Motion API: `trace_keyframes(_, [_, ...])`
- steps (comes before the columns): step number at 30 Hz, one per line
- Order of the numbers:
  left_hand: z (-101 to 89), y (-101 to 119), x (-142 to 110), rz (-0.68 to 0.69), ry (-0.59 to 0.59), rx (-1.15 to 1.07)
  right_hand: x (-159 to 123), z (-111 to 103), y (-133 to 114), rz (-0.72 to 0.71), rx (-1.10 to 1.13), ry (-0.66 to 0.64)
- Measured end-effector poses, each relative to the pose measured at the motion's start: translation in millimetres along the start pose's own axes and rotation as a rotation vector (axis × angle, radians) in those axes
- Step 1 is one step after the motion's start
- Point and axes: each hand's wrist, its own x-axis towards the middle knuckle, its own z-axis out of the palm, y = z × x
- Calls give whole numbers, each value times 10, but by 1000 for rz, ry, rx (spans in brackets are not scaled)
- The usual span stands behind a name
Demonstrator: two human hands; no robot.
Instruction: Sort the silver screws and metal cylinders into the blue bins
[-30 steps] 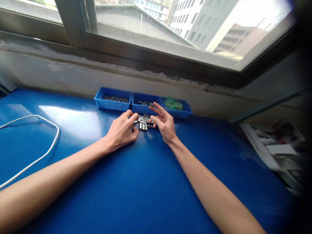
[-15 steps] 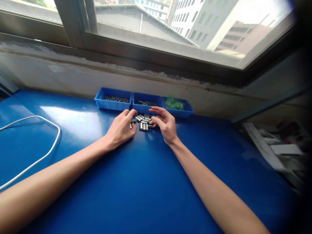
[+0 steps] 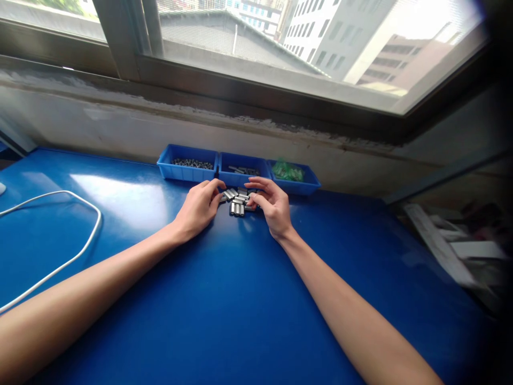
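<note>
A small pile of short, shiny grey metal bars point(image 3: 237, 209) lies on the blue table, between my two hands. At the pile's left edge, my left hand point(image 3: 199, 207) rests with bent fingers, its thumb and forefinger a little apart. A bar or two beside its thumb is partly hidden. Over the right side of the pile curves my right hand point(image 3: 274, 208), fingers spread and thumb apart from them. Its thumb tip is close to some bars; whether it touches them I cannot tell.
Behind the pile stand three joined blue bins: the left bin point(image 3: 186, 172) has many small metal parts, the middle bin point(image 3: 245, 159) longer ones, the right bin point(image 3: 308, 187) a green plastic bag point(image 3: 286, 170). A white cable point(image 3: 90, 238) curves across the table's left; a window frame point(image 3: 256, 96) rises behind.
My left hand's thumb has moved up toward the forefinger, and the bars seen between them are now mostly hidden. My right hand has barely moved. The view has shifted slightly.
</note>
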Motion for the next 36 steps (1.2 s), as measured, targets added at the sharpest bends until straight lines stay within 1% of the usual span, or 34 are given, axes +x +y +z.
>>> trace_keyframes(2, [-7, -7, 12, -14, 31, -54, -5, 3, -8, -1, -11, 3])
trace_keyframes(4, [-12, 11, 8, -22, 33, -59, -9, 7, -12, -3, -22, 0])
trace_keyframes(6, [-18, 59, -12, -14, 7, 3, -12, 9, -12, -2, -26, -10])
trace_keyframes(8, [-27, 130, -45, 4, -29, 118, -15, 10, -11, 1, -20, -18])
trace_keyframes(11, [-50, 224, -92, -10, -75, 265, -18, 10, -9, 5, -2, -17])
trace_keyframes(13, [-71, 247, -109, -17, -98, 309, -18, 10, -7, 4, 13, -18])
trace_keyframes(15, [-90, 229, -113, -16, -92, 313, -18, 11, -6, -1, 24, -23])
trace_keyframes(19, [-92, 110, -91, -13, -39, 202, -19, 8, -4, 0, 23, -23])
trace_keyframes(24, [-56, -10, -24, 14, 107, -123, -30, 1, -8, -10, -17, -21])
trace_keyframes(27, [-53, -12, 13, 34, 154, -322, -55, 17, -46, -88, -136, -36])
trace_keyframes(29, [-52, 0, 23, 72, 159, -407, -74, 36, -81, -164, -242, -78])
trace_keyframes(32, [-50, 19, 20, 140, 164, -456, -90, 53, -105, -223, -305, -165])
trace_keyframes(36, [-46, 31, -1, 218, 155, -406, -77, 38, -65, -169, -187, -229])
